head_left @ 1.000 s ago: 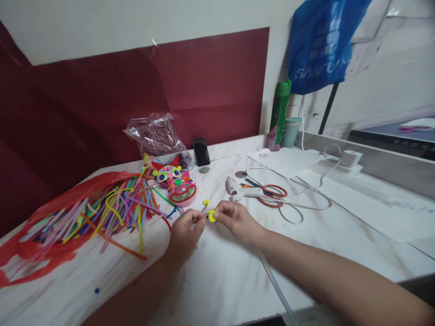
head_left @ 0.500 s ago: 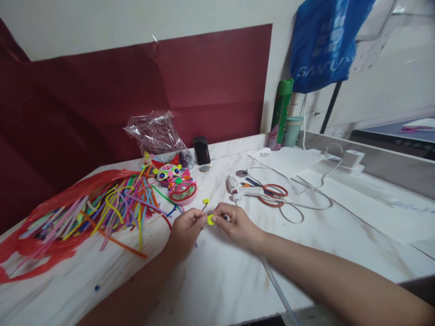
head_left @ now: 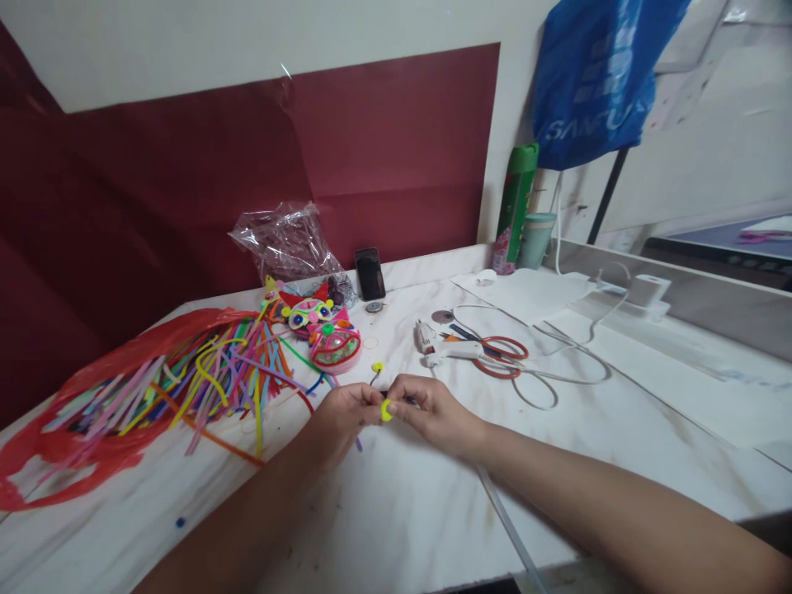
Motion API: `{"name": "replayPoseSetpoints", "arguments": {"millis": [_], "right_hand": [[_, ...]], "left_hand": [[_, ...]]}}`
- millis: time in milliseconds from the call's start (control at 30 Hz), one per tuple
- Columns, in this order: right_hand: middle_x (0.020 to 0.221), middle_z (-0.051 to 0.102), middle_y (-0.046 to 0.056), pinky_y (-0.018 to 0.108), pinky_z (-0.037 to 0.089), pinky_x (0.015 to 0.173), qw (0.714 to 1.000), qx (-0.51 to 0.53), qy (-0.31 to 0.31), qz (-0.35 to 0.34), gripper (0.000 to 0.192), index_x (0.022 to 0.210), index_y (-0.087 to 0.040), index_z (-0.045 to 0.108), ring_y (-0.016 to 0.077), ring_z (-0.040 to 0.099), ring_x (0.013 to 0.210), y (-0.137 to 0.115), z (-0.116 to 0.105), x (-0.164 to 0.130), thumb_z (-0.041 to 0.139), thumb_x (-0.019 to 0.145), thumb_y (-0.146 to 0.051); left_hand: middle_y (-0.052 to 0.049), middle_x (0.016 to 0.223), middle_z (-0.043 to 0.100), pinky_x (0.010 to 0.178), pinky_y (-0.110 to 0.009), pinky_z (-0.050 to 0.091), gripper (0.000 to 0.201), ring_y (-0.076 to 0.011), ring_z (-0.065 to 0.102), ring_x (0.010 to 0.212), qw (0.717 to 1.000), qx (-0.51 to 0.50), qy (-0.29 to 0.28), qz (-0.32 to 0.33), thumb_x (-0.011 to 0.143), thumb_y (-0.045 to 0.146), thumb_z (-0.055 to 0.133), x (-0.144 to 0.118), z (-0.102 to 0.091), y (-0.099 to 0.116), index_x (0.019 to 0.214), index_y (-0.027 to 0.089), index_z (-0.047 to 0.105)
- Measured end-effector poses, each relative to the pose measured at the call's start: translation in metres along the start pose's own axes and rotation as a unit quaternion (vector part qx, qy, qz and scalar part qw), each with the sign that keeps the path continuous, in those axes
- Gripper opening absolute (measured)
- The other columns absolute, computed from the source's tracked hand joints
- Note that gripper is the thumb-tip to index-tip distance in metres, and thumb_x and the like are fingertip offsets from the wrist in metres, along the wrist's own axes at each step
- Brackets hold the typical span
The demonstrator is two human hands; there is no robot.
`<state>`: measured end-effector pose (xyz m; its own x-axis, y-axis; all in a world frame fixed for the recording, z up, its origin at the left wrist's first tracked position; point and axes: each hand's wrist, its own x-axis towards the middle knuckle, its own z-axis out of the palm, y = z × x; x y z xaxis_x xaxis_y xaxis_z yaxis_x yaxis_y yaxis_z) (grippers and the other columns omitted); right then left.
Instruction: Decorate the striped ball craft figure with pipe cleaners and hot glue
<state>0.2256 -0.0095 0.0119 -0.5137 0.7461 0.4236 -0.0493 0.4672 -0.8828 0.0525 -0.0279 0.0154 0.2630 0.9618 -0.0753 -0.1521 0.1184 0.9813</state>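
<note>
Between the fingertips of both hands, above the table, is a small bright yellow coil (head_left: 387, 410), which looks like wound pipe cleaner. My left hand (head_left: 343, 417) pinches it from the left, and my right hand (head_left: 436, 412) grips it from the right with thumb and forefinger. Parts of the coil are hidden by the fingers. Just beyond the hands lies another small yellow piece (head_left: 378, 367) on a dark stem. Farther back sits a colourful decorated pouch (head_left: 335, 348) with a pipe-cleaner animal face (head_left: 309, 313) above it.
Many coloured pipe cleaners (head_left: 228, 371) lie on a red plastic bag (head_left: 142, 346) at left. A white glue gun (head_left: 454, 351), orange-handled scissors (head_left: 504, 346) and cables lie right of centre. A phone (head_left: 370, 274) leans at the back; a green spray can (head_left: 516, 206) stands back right.
Both hands still pinch the yellow coil, which has turned slightly and sits a little lower. The whole view has shifted slightly.
</note>
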Motion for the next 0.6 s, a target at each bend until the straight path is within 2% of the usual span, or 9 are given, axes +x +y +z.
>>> {"name": "replayPoseSetpoints", "arguments": {"millis": [200,400,600], "right_hand": [[0.07,0.058,0.001,0.026,0.043,0.064,1.0,-0.02,-0.006,-0.01,0.031,0.071,-0.017,0.058,0.0133,0.052,0.067,-0.006,-0.001,0.0,0.057,0.081,-0.047],[0.064,0.058,-0.001,0.027,0.043,0.065,0.995,0.095,0.024,0.036,0.037,0.071,-0.018,0.055,0.0131,0.054,0.063,-0.005,-0.001,0.004,0.059,0.077,-0.054],[0.061,0.052,-0.003,0.024,0.037,0.057,0.992,0.059,0.091,0.058,0.037,0.069,-0.017,0.054,0.0105,0.045,0.057,0.002,0.003,0.003,0.06,0.076,-0.053]], "left_hand": [[0.0,0.065,0.055,0.059,-0.024,0.039,0.027,-0.0115,0.049,0.063,0.997,0.056,-0.001,0.061,0.057,0.034,0.075,-0.005,0.002,0.007,0.065,0.015,0.056],[0.002,0.058,0.054,0.059,-0.023,0.037,0.025,-0.0095,0.047,0.059,0.991,0.033,0.084,0.097,0.065,0.036,0.068,-0.002,0.008,0.0,0.074,0.015,0.058],[0.003,0.061,0.055,0.054,-0.02,0.035,0.02,-0.0085,0.047,0.056,0.976,0.119,0.147,0.108,0.061,0.027,0.069,-0.005,0.018,-0.004,0.074,0.015,0.06]]}}
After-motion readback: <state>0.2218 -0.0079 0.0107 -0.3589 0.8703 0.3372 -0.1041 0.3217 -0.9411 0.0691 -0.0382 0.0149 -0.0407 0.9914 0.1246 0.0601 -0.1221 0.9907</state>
